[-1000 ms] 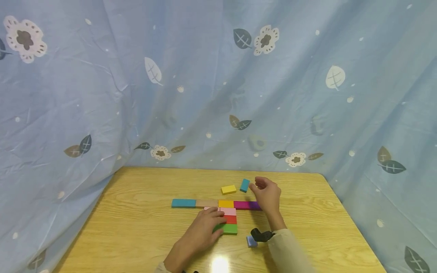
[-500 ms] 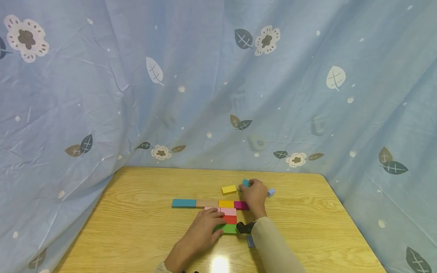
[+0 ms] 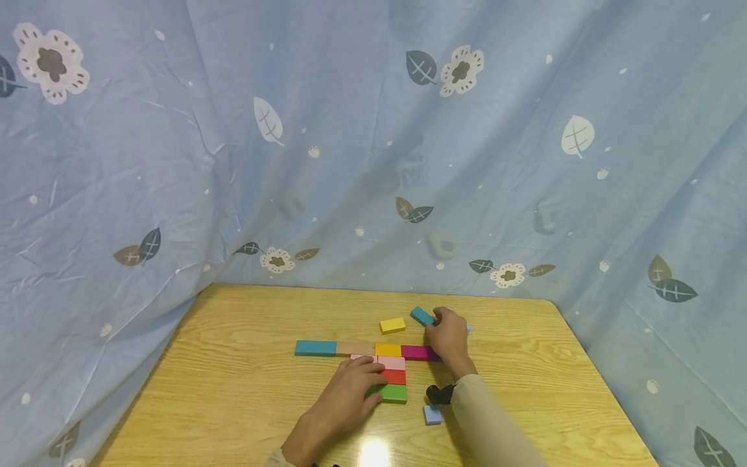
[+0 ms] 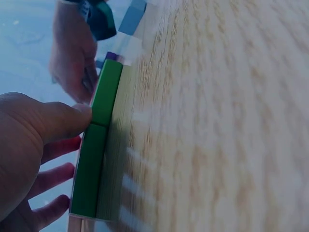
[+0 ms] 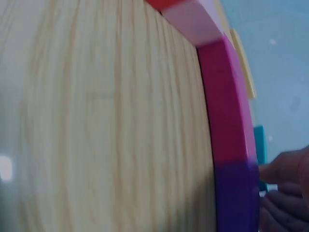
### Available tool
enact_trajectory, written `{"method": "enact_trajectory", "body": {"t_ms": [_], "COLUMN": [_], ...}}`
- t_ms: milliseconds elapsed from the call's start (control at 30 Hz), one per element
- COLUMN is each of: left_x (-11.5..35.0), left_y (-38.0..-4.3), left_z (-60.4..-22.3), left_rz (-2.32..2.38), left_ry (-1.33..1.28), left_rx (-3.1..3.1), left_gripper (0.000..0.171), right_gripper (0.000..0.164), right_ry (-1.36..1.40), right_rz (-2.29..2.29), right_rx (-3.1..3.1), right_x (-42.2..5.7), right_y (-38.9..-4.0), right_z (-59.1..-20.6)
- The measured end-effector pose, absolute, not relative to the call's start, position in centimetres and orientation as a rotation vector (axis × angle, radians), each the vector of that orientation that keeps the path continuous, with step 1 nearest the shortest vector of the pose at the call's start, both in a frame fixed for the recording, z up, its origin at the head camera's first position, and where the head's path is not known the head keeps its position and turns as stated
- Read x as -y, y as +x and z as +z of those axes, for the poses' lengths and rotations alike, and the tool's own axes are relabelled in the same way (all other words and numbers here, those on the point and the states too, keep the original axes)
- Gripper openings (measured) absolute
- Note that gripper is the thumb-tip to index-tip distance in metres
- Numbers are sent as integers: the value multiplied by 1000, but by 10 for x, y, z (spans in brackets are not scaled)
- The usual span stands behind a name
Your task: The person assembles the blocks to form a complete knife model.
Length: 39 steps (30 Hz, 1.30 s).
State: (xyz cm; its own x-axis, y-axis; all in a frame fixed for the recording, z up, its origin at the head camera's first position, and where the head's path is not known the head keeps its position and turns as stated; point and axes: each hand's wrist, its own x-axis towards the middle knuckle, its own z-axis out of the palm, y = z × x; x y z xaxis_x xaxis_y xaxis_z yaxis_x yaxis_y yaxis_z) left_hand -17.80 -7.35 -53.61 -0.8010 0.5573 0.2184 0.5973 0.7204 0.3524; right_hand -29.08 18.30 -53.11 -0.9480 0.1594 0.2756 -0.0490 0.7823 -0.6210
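My right hand (image 3: 449,337) pinches one end of a teal block (image 3: 421,316) beyond the row of blocks. In the right wrist view its thumb (image 5: 285,166) lies against the teal block (image 5: 260,145), past the purple block (image 5: 236,193). My left hand (image 3: 348,392) rests, fingers spread, on flat-laid pink (image 3: 391,363), red (image 3: 396,377) and green (image 3: 393,394) blocks. Its thumb touches the green blocks (image 4: 91,164) in the left wrist view. Behind them runs a row of blue (image 3: 315,348), tan (image 3: 355,348), orange (image 3: 388,350), magenta (image 3: 415,352) and purple blocks.
A yellow block (image 3: 392,325) lies left of the teal one. One small light-blue block (image 3: 432,415) sits near my right wrist; another (image 3: 469,329) is partly hidden behind my right hand. A patterned blue curtain (image 3: 350,162) hangs behind the wooden table (image 3: 245,402).
My right hand moved left to the teal block, then slightly back right. The teal block has turned, its near end swinging right. The left hand stays put.
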Motion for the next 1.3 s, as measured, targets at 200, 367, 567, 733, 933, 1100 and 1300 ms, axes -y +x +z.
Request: {"method": "enact_trajectory", "body": {"t_ms": [200, 367, 567, 733, 933, 1100, 1300], "left_x": [75, 75, 75, 76, 75, 74, 75], "left_y": [-179, -180, -181, -182, -183, -183, -182], "left_z": [-536, -537, -538, -538, -538, -537, -536], "left_rz": [-631, -645, -662, -684, -683, -666, -667], "left_ry": [-944, -945, -939, -937, -947, -956, -960], "left_rx": [2826, 2835, 2839, 2836, 2832, 2825, 2817], "left_gripper": [26, 25, 25, 25, 25, 25, 25], "right_gripper": [43, 40, 41, 43, 37, 36, 35], "right_ry": [42, 105, 192, 240, 271, 329, 440], "right_rz": [938, 952, 972, 1012, 1122, 1288, 1369], "right_rx": [2744, 2776, 2765, 2770, 2718, 2626, 2592], "right_x": [-196, -202, -208, -210, -218, -232, -256], "right_y": [-297, -301, -301, -303, -300, -285, -256], "right_z": [-529, -530, -530, -530, -529, -519, -507]}}
